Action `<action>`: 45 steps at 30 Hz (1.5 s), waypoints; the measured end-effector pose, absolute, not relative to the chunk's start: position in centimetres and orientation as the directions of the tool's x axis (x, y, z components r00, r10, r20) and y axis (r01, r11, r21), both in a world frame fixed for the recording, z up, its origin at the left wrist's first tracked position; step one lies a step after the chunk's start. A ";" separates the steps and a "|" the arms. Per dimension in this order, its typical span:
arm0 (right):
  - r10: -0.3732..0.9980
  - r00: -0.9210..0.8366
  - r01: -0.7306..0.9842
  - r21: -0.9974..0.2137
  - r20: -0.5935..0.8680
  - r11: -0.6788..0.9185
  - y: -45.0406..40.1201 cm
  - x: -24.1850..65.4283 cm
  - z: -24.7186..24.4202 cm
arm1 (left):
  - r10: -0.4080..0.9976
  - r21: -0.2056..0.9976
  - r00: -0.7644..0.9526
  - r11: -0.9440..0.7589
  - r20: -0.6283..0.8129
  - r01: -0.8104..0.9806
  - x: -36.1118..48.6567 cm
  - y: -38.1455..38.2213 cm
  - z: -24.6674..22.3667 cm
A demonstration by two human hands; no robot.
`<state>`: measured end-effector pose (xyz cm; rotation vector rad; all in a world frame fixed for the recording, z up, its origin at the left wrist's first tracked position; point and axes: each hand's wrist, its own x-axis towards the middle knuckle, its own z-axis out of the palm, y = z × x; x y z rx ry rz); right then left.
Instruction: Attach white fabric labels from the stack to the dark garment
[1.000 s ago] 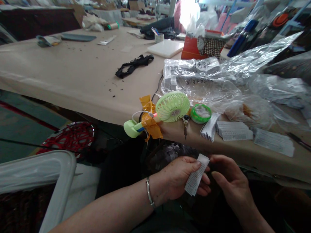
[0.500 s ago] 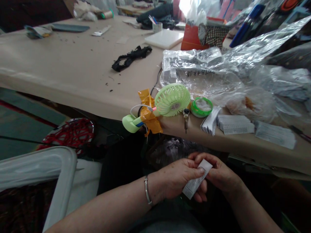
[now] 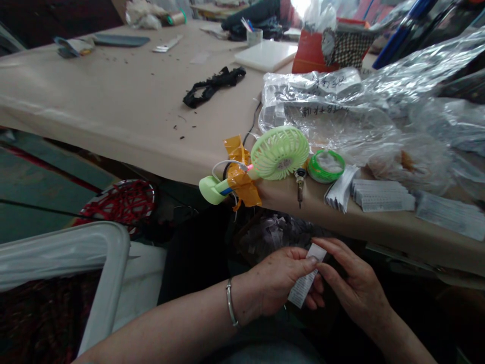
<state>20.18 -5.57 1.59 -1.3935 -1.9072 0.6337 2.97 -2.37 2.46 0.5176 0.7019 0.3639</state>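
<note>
My left hand (image 3: 278, 278) pinches a small white printed label (image 3: 304, 285) between thumb and fingers, below the table edge. My right hand (image 3: 352, 280) is at the label's upper end, its fingers stretched and the thumb apart from them, the thumb tip at the label's side. Whether its fingertips press on the label is hard to tell. On the table edge above lie a fanned label stack (image 3: 342, 189), a second stack of labels (image 3: 382, 195) and a third stack (image 3: 449, 215). A thin tool with a pointed metal tip (image 3: 299, 189) juts over the edge.
A light green fan (image 3: 280, 152) is fixed to the table edge with orange tape (image 3: 242, 183). Beside it sits a green-rimmed round container (image 3: 326, 166). Clear plastic bags (image 3: 322, 119) cover the right side. A white bin (image 3: 117, 268) stands at lower left, a red-woven basket (image 3: 123, 205) behind.
My right hand has opened out, its fingers straightening and its thumb parting from them. The label stays in my left hand, now slightly steeper. The view has shifted a little left.
</note>
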 end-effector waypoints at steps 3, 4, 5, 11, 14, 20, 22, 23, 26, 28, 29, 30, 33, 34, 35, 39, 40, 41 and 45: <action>0.952 -0.194 0.618 -0.725 0.236 0.305 -5.5 20.1 1.5 | 0.463 0.547 0.713 0.826 -0.527 -0.133 3.0 -2.2 2.4; 0.955 -0.189 0.614 -0.732 0.229 0.297 -5.4 20.0 1.5 | 0.461 0.543 0.712 0.829 -0.530 -0.134 3.0 -2.2 2.3; 0.959 -0.177 0.605 -0.745 0.220 0.282 -5.5 20.0 1.5 | 0.463 0.539 0.709 0.831 -0.532 -0.137 3.0 -2.2 2.3; 0.998 0.034 0.322 -0.945 -0.054 -0.062 -5.3 19.6 1.0 | 0.506 0.552 0.689 0.814 -0.519 -0.182 2.8 -2.2 2.4; 0.976 0.044 0.074 -0.973 -0.215 -0.218 -4.6 19.1 0.7 | 0.543 0.589 0.662 0.787 -0.516 -0.186 2.6 -2.2 2.4; 0.957 0.066 -0.023 -0.960 -0.282 -0.281 -3.1 17.8 1.0 | 0.627 0.675 0.600 0.714 -0.496 -0.188 2.4 -2.2 2.4; 0.958 0.061 -0.025 -0.960 -0.278 -0.277 -2.8 17.3 1.2 | 0.657 0.718 0.570 0.677 -0.493 -0.159 2.3 -2.0 2.4; 0.958 0.047 -0.034 -0.959 -0.281 -0.280 -2.6 17.1 1.4 | 0.686 0.754 0.547 0.641 -0.480 -0.143 2.1 -1.8 2.5; 0.963 0.021 -0.027 -0.963 -0.270 -0.270 -2.0 16.5 1.7 | 0.813 0.887 0.441 0.455 -0.381 -0.073 1.6 -1.0 2.8; 0.972 0.057 0.023 -0.974 -0.226 -0.227 -1.4 16.2 2.0 | 0.881 0.948 0.370 0.317 -0.294 -0.002 1.1 -0.3 3.1; 0.976 0.079 0.051 -0.977 -0.205 -0.209 -1.0 16.1 2.2 | 0.903 0.965 0.344 0.262 -0.256 0.030 1.0 0.0 3.2; 0.978 0.096 0.074 -0.978 -0.186 -0.193 -0.7 16.0 2.4 | 0.921 0.975 0.323 0.213 -0.219 0.055 0.8 0.3 3.3; 0.984 0.110 0.121 -0.980 -0.142 -0.155 0.1 15.7 2.8 | 0.952 0.989 0.285 0.077 -0.110 0.123 0.5 1.2 3.6; 0.986 0.115 0.134 -0.981 -0.123 -0.139 0.3 15.6 2.8 | 0.958 0.988 0.278 0.035 -0.077 0.151 0.5 1.5 3.7; 0.988 0.118 0.149 -0.981 -0.104 -0.121 0.4 15.6 2.9 | 0.960 0.983 0.275 -0.003 -0.048 0.182 0.5 1.7 3.8; 0.992 0.126 0.203 -0.978 -0.029 -0.054 0.5 15.4 3.0 | 0.958 0.956 0.285 -0.112 0.031 0.272 0.4 2.3 4.2; 0.992 0.127 0.218 -0.975 -0.015 -0.043 0.5 15.4 3.0 | 0.957 0.951 0.288 -0.127 0.043 0.280 0.4 2.4 4.3; 0.992 0.128 0.233 -0.972 -0.003 -0.033 0.5 15.4 3.1 | 0.956 0.949 0.289 -0.139 0.054 0.284 0.4 2.5 4.3; 0.991 0.122 0.287 -0.958 0.054 0.017 0.6 15.4 3.3 | 0.954 0.945 0.290 -0.161 0.075 0.286 0.5 2.6 4.3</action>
